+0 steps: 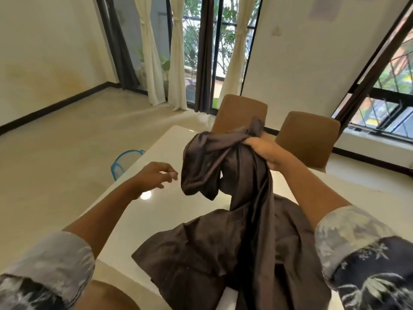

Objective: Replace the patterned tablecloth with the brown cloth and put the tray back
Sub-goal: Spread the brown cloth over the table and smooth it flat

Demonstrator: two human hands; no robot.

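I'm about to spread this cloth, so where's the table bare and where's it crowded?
Bare tabletop runs along the left edge, under the left hand, beside the blue basket. More lies far right, before the brown chairs. The near middle is crowded: the brown cloth heaps there, its top gripped by the right hand.

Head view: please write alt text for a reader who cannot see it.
The right hand grips a bunched dark brown cloth, its lower part lying on a glossy white table; the open left hand hovers beside it.
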